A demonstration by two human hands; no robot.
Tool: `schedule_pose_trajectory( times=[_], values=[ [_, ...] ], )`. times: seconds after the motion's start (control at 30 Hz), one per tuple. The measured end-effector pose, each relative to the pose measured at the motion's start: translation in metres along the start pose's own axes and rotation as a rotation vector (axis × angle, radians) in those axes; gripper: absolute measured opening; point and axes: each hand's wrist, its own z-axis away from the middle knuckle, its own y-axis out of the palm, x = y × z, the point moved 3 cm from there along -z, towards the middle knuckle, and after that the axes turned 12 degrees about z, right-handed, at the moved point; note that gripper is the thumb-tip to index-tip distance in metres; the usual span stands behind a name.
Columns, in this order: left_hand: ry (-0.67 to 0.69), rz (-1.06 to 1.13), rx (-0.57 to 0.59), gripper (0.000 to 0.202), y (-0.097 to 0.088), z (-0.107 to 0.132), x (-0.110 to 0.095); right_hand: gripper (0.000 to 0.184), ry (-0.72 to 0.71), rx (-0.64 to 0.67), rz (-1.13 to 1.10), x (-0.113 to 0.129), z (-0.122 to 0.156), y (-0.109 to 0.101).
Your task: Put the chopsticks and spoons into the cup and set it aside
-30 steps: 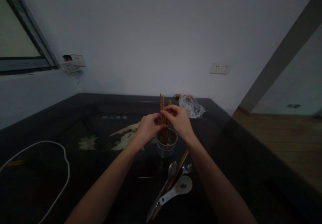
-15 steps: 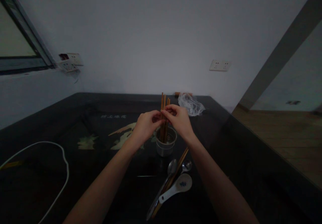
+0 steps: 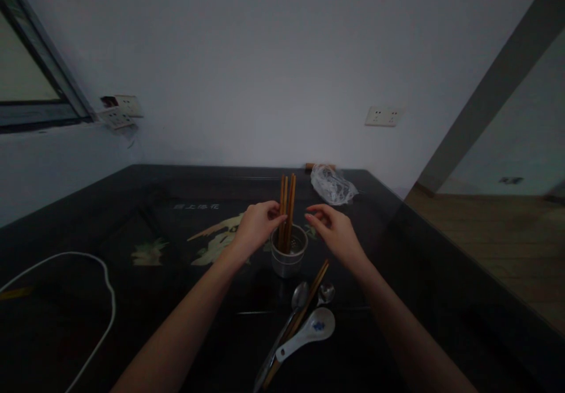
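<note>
Several wooden chopsticks (image 3: 288,196) stand upright in a small metal holder cup (image 3: 288,262) on the dark table (image 3: 145,228). My left hand (image 3: 256,227) pinches the chopsticks just above the cup's rim. A short way to the right of them, my right hand (image 3: 333,233) hovers with its fingers loosely curled and apart, holding nothing.
In front of the cup lie more chopsticks (image 3: 312,292), metal spoons (image 3: 300,296) and a white ceramic spoon (image 3: 311,331). A crumpled clear plastic bag (image 3: 331,186) sits at the back. A white cable (image 3: 95,322) loops at the left. The table's right edge borders a wooden floor.
My right hand has let go of the chopsticks and moved off to the right. The chopsticks now stand straighter in the cup, with my left hand still on them.
</note>
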Motion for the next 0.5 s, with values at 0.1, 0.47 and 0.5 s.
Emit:
schedule_pose_trajectory(
  times=[0.1,0.47,0.5],
  values=[
    [-0.005,-0.006,0.003,0.009,0.002,0.0,0.003,0.035,-0.022,0.129,0.112,-0.006,0.004,0.005],
    [0.003,-0.036,0.015,0.011,0.003,-0.001,0.01,0.064,-0.027,0.44,0.137,-0.009,0.011,0.014],
    [0.002,-0.034,0.014,0.011,0.004,-0.001,0.01,0.064,-0.022,0.45,0.131,-0.009,0.011,0.014]
  ],
)
